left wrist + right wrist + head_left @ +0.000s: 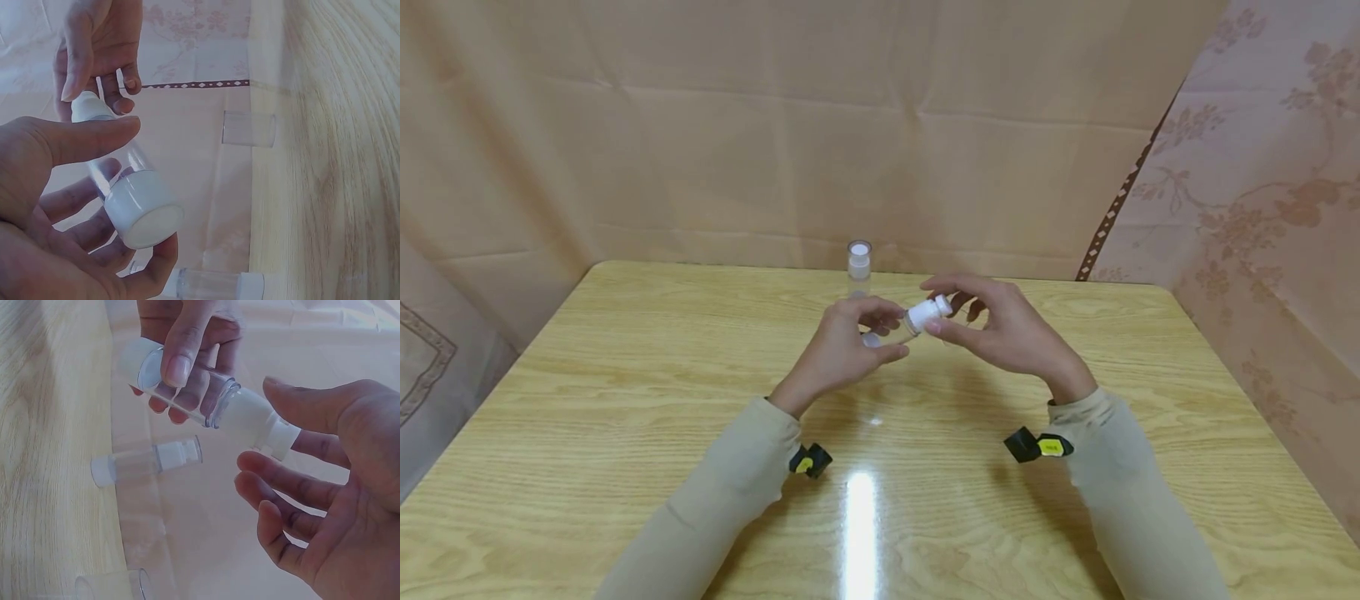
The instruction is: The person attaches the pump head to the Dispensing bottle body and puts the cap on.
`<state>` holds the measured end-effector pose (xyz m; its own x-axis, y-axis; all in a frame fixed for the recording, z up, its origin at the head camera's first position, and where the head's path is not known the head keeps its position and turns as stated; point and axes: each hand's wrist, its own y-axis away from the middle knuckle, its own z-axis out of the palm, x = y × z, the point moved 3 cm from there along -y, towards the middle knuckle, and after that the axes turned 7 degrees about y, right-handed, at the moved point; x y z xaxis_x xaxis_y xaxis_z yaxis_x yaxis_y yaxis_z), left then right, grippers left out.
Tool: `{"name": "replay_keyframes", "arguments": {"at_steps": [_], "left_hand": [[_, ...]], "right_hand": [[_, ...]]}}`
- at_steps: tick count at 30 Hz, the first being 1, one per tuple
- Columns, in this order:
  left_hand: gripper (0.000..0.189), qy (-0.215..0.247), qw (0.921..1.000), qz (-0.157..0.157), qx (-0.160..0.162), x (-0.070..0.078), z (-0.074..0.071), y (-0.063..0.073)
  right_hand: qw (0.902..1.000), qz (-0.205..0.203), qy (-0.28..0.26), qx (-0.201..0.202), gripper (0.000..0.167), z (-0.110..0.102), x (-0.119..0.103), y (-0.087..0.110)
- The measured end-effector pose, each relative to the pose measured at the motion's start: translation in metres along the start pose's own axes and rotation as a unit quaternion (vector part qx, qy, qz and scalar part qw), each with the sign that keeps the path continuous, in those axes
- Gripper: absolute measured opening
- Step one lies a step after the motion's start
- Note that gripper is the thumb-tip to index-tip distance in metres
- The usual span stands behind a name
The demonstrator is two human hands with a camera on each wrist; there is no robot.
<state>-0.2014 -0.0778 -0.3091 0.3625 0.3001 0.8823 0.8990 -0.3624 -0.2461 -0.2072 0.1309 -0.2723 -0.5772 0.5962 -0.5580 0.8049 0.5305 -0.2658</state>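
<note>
A clear bottle with a white pump top (928,312) and white base (145,209) is held tilted above the table. The left hand (844,346) grips its clear body (187,394), thumb on one side and fingers curled round the other. At the pump end is the right hand (1000,329), its thumb and index finger about the white pump (253,422) and the other fingers loosely bent below. Behind the hands, a second pump bottle (859,271) stands upright with a clear cover over its top. A loose clear cap (249,128) stands on the table.
The wood-grain table (647,400) has its far edge against a beige cloth (775,167). Patterned cloth (1262,208) hangs on the right. A light reflection (861,533) shows on the tabletop near the front.
</note>
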Motion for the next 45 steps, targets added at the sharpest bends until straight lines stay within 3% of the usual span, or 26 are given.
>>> {"name": "replay_keyframes", "arguments": {"at_steps": [7,15,35,45], "left_hand": [[0.036,0.008,0.9999,-0.011,-0.009,0.0,0.0,0.0],[0.036,-0.002,0.9999,-0.012,-0.009,0.002,0.001,0.001],[0.034,-0.087,0.9935,0.062,0.039,0.011,0.004,0.004],[0.036,-0.093,0.9924,0.063,0.048,0.011,0.003,0.004]], "right_hand": [[0.9996,-0.025,-0.008,-0.007,0.041,0.0,-0.001,0.001],[0.9996,-0.024,-0.013,-0.012,0.034,0.002,0.001,0.0],[0.9994,0.015,0.02,-0.024,0.018,0.005,0.0,-0.003],[0.9996,0.014,0.02,-0.016,0.025,0.002,-0.002,-0.001]]}}
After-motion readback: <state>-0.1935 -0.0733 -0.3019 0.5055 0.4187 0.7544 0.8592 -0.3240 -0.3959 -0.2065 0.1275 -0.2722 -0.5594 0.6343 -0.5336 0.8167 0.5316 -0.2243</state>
